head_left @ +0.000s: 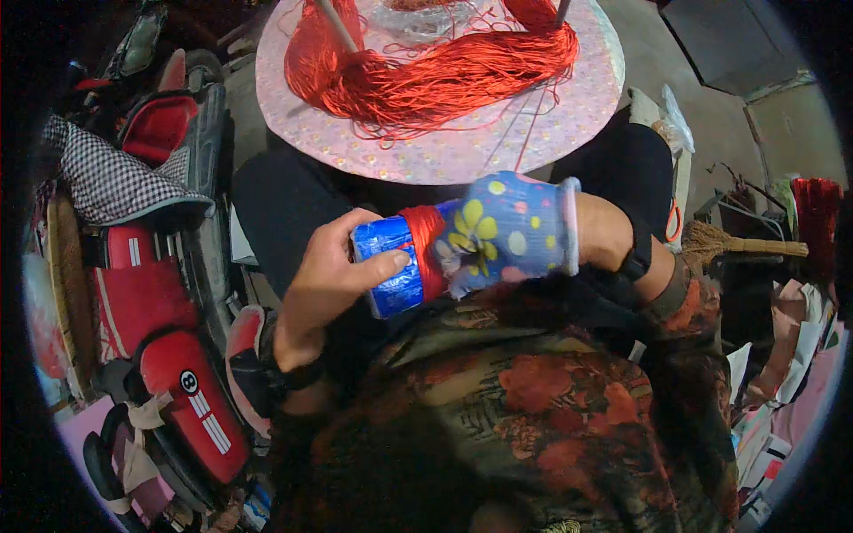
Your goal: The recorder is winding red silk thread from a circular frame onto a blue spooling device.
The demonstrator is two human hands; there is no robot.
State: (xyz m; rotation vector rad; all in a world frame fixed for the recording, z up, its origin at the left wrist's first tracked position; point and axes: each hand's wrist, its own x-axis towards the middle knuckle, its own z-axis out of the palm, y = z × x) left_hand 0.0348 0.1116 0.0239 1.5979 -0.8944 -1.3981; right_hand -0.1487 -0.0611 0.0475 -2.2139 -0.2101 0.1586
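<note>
My left hand (329, 275) is bare and closed around one end of a blue block (391, 238) with a shiny clear wrap, thumb across its top. Red cord (427, 253) is wound in a band around the block's middle. My right hand (506, 233), in a blue glove with dots and a yellow flower, is curled at the block's other end, right beside the band. A single strand runs from the big red cord skein (444, 84) down to this glove. The glove hides the block's right end and how the strand lies in the fingers.
The skein loops around two upright rods (336, 25) on a round table with a pink patterned cover (302, 107). Red cushioned pieces (191, 404) and a checked cloth (111, 173) crowd the left. A straw hand broom (742, 244), orange-handled scissors (673, 222) and papers lie right.
</note>
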